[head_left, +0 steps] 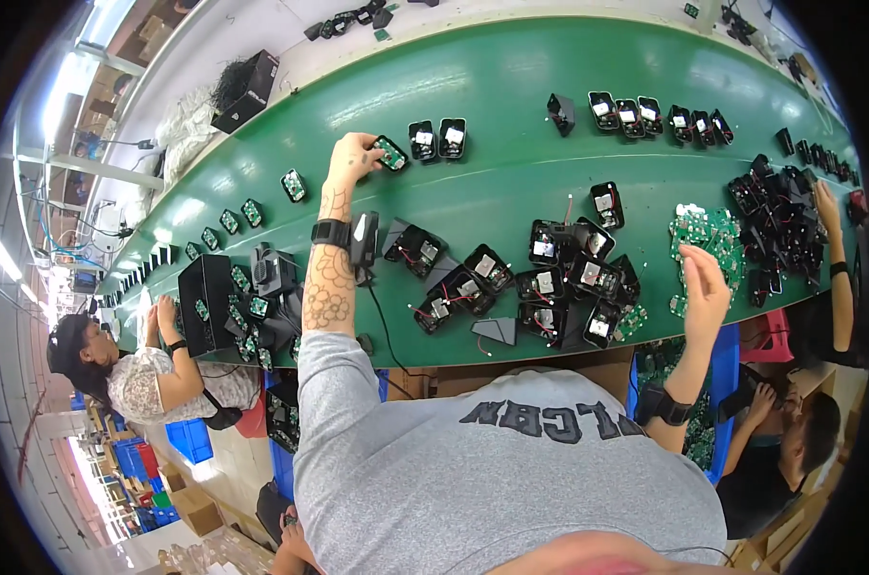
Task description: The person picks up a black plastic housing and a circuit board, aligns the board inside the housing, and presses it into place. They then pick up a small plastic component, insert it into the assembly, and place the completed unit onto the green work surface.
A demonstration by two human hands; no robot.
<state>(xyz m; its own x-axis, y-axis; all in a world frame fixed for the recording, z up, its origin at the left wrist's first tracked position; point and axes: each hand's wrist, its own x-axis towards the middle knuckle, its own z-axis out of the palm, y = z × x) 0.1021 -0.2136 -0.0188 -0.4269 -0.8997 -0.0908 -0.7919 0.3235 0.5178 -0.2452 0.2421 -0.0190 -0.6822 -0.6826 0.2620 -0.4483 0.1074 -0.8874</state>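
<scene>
My left hand is stretched to the far side of the green table, its fingers closed on the edge of a small black housing with a green circuit board in it. Just right of that stand two open black housings with white parts inside. My right hand is over the near edge of a heap of bare green circuit boards; its fingers are loosely stretched and no object shows in them. Between my hands lies a cluster of open black housings with red wires.
A corded black device is beside my left forearm. A black box and board-filled housings lie left. More housings line the far side; a black heap is at right. Co-workers sit at both sides.
</scene>
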